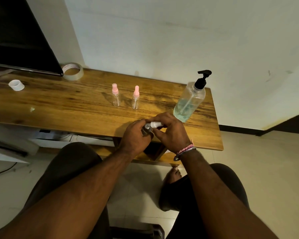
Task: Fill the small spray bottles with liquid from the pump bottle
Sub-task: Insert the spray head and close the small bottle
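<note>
From the head view, two forearms reach forward over the knees to the near edge of the surface (62, 107). The left hand (136, 137) curls around the body of a small spray bottle (148, 129); the right hand (171, 131) pinches its white sprayer top (156, 124). The bottle's long axis runs roughly left to right between them, top toward the right hand. The pump bottle (188, 102) stands just beyond the right hand, nearer it than the left. Two pink-topped bottles (125, 98) stand upright farther back.

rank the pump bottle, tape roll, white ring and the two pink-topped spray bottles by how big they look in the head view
1. pump bottle
2. tape roll
3. two pink-topped spray bottles, alike
4. white ring
</note>
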`<state>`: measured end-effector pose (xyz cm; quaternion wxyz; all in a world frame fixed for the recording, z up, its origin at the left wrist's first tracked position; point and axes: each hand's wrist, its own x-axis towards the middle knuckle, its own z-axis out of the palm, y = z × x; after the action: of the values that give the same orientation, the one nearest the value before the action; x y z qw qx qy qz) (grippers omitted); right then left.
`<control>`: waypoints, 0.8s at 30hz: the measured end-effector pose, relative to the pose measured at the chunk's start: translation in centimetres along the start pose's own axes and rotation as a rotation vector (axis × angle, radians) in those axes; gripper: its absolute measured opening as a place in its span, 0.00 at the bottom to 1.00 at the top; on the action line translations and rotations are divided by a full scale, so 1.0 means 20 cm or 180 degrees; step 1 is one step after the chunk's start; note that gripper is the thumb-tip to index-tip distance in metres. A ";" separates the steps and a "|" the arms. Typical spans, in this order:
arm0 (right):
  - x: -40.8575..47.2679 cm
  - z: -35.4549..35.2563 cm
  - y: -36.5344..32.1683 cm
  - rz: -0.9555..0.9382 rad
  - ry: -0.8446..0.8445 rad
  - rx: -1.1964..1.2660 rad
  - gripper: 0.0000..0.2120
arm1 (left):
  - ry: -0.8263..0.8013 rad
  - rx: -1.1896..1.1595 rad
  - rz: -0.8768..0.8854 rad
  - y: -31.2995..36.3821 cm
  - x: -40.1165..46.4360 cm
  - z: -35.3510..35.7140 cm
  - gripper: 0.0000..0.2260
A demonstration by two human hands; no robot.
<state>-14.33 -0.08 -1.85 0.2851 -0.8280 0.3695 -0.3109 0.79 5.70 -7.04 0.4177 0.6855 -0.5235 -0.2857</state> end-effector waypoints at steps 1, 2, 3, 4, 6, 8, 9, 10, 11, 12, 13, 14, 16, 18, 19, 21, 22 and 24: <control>0.00 0.00 0.00 0.0034 0.0030 0.0059 0.11 | -0.0009 -0.0017 -0.0014 0.00 0.00 0.00 0.13; 0.00 0.00 0.00 0.0112 0.0048 0.0114 0.11 | -0.0029 -0.0053 -0.0025 0.01 0.00 -0.01 0.14; 0.00 0.00 0.00 0.0218 0.0048 0.0170 0.11 | -0.0060 -0.0099 -0.0035 0.01 0.00 -0.01 0.14; 0.00 -0.01 0.00 0.0325 0.0036 0.0224 0.11 | -0.0101 -0.0130 -0.0039 0.02 0.00 -0.01 0.15; 0.00 -0.01 0.00 0.0474 -0.0003 0.0326 0.12 | -0.0176 -0.0120 -0.0033 0.02 0.00 -0.02 0.15; 0.00 -0.01 0.01 0.0544 -0.0049 0.0412 0.12 | -0.0214 -0.0086 -0.0021 0.02 0.00 -0.02 0.16; 0.01 -0.01 0.02 0.0555 -0.0077 0.0450 0.12 | -0.0223 -0.0089 -0.0020 0.02 0.00 -0.02 0.16; 0.01 -0.01 0.02 0.0556 -0.0109 0.0489 0.12 | -0.0224 -0.0099 -0.0030 0.03 -0.01 -0.03 0.16; 0.01 -0.01 0.03 0.0544 -0.0143 0.0518 0.12 | -0.0223 -0.0120 -0.0047 0.03 -0.01 -0.03 0.16; 0.01 -0.01 0.03 0.0514 -0.0180 0.0518 0.12 | -0.0222 -0.0146 -0.0064 0.03 -0.01 -0.03 0.15; 0.01 -0.01 0.03 0.0478 -0.0230 0.0483 0.12 | -0.0231 -0.0166 -0.0080 0.02 -0.01 -0.03 0.15; 0.01 -0.02 0.04 0.0436 -0.0291 0.0406 0.12 | -0.0261 -0.0167 -0.0098 0.02 0.00 -0.04 0.15; 0.02 -0.03 0.05 0.0348 -0.0419 0.0214 0.12 | -0.0357 -0.0141 -0.0128 0.02 0.00 -0.05 0.16; 0.03 -0.04 0.06 0.0317 -0.0497 0.0063 0.12 | -0.0434 -0.0129 -0.0136 0.01 0.01 -0.05 0.17; 0.03 -0.04 0.06 0.0346 -0.0498 0.0004 0.12 | -0.0443 -0.0114 -0.0133 0.01 0.01 -0.05 0.18; 0.03 -0.02 0.05 0.0502 -0.0442 -0.0053 0.10 | -0.0417 -0.0078 -0.0096 0.01 0.00 -0.06 0.20; 0.04 -0.02 0.04 0.0597 -0.0398 -0.0075 0.09 | -0.0397 -0.0054 -0.0084 0.01 0.00 -0.06 0.21; 0.04 0.01 0.03 0.0718 -0.0285 -0.0205 0.10 | -0.0361 0.0000 -0.0094 0.01 0.00 -0.06 0.22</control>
<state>-14.02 -1.07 -2.03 0.3078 -0.8029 0.4569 -0.2275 1.66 5.93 -6.32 0.3831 0.6759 -0.5361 -0.3302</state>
